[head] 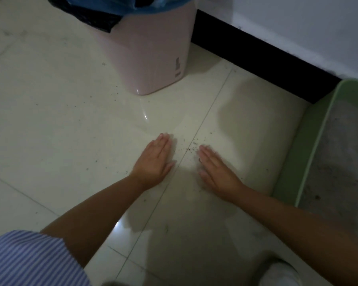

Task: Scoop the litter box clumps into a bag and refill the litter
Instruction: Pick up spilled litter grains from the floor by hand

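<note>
Head view: the green litter box (298,159) sits at the 3 o'clock edge against the dark baseboard (256,58), its long axis running from 5 toward 12 o'clock, grey litter (339,162) inside. A pink bin (153,58) lined with a blue bag (153,5) stands at 12 o'clock. The left hand (155,159) and right hand (215,172) lie palm-down on the tiled floor (60,120), fingers straight and together, pointing toward 12 and 11 o'clock, holding nothing. Scattered litter grains (188,148) lie between them.
</note>
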Tool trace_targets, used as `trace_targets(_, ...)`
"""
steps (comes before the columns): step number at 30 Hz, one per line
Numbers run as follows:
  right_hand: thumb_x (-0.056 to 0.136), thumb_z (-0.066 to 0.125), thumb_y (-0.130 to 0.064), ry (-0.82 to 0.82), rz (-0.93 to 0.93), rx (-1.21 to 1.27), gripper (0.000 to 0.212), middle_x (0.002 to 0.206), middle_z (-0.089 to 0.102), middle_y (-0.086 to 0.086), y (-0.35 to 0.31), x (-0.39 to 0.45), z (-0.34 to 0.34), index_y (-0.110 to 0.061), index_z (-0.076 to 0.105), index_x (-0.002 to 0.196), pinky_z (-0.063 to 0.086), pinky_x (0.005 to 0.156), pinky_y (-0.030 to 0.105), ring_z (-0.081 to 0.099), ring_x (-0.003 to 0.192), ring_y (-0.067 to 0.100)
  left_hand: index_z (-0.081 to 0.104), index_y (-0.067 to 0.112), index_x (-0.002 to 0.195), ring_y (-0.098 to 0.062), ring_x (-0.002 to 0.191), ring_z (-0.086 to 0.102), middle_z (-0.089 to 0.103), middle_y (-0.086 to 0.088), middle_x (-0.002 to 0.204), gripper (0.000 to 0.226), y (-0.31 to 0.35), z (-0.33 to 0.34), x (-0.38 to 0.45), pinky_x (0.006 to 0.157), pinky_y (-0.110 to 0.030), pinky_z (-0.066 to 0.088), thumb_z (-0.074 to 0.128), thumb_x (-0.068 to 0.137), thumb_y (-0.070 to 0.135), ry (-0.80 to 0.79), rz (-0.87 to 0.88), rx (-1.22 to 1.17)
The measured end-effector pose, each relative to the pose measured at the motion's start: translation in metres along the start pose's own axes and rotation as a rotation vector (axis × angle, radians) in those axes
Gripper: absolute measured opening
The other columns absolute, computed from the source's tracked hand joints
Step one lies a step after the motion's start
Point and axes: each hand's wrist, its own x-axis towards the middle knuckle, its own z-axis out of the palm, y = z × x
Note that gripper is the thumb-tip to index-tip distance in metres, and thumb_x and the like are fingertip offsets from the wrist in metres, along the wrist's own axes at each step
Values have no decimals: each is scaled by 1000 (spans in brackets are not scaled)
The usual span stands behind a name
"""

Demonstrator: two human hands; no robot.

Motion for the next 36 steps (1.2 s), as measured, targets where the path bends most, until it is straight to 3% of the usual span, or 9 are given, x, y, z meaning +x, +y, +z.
trace_targets(4, 99, 23, -37, -1, 153, -16, 60, 157, -2, 10, 11, -1, -27, -4, 8, 147, -7, 112, 16, -4, 146, 17, 16, -5, 144, -33, 141, 20, 21, -21, 152, 107, -10, -9, -26, 111, -36, 6, -19, 76, 71, -77, -162, -10)
trace_targets(7, 101, 27, -28, -2, 236, -61, 57, 157, -5, 12, 24, 10, -36, -3, 4, 148, -5, 117, 25, -7, 146, 21, -11, 3, 145, -24, 145, -8, -7, -14, 156, 124, -2, -5, -43, 109, -29, -14, -39, 49, 76, -73, -400, -54)
trace_targets(14, 102, 24, -29, -19, 190, -59, 57, 158, -6, 11, 16, 37, -25, -4, 2, 148, -4, 117, 26, -6, 146, 20, -1, 1, 147, -25, 145, -10, -8, -16, 156, 135, 29, 22, -64, 108, -27, -14, -38, 43, 80, 18, -673, -273)
trace_targets(18, 102, 24, -29, -183, 14, -109, 57, 158, -8, 8, 7, 22, -7, -7, -1, 148, -6, 114, 21, -8, 146, 16, -2, 2, 147, -24, 145, -11, -9, -14, 156, 104, 37, 25, -59, 112, -28, -13, -13, 71, 72, 55, -629, -308)
trace_targets(23, 86, 13, -50, -175, -58, -84, 76, 158, -1, 7, 15, -21, -5, -8, 6, 148, -9, 108, 12, -5, 145, 10, 17, -5, 144, -34, 144, 9, 13, -22, 154, 94, 48, 26, -32, 110, -31, -1, 4, 81, 63, 149, -498, -322)
trace_targets(27, 100, 30, -22, 178, 256, 84, 56, 158, -2, 9, 19, -23, -6, -4, 6, 148, -3, 113, 16, -3, 146, 17, 48, -14, 125, -46, 121, 48, 49, -32, 130, 83, 69, 29, -9, 99, -50, 34, 8, 96, 52, 159, -329, -334)
trace_targets(31, 91, 41, 0, 214, 415, -3, 57, 155, 9, 20, 21, -29, 12, 4, 20, 144, 7, 116, 24, 9, 146, 29, 47, -11, 123, -46, 112, 55, 56, -31, 122, 61, 86, 30, -2, 95, -49, 34, 16, 101, 37, 217, -144, -350)
trace_targets(34, 68, 56, -10, 317, 159, -95, 38, 105, 66, 25, 14, -23, 20, 4, 68, 101, 50, 88, 46, 65, 99, 41, 40, -7, 125, -43, 116, 52, 57, -32, 120, 45, 74, 27, -5, 98, -43, 41, 34, 91, 22, 263, -114, -346)
trace_targets(36, 66, 54, -18, 362, 90, -139, 28, 77, 68, 11, 9, -13, 18, -5, 73, 81, 56, 65, 41, 67, 72, 34, 50, -12, 120, -48, 109, 56, 58, -34, 116, 52, 59, 25, -8, 88, -54, 44, 39, 79, 18, 250, -150, -305)
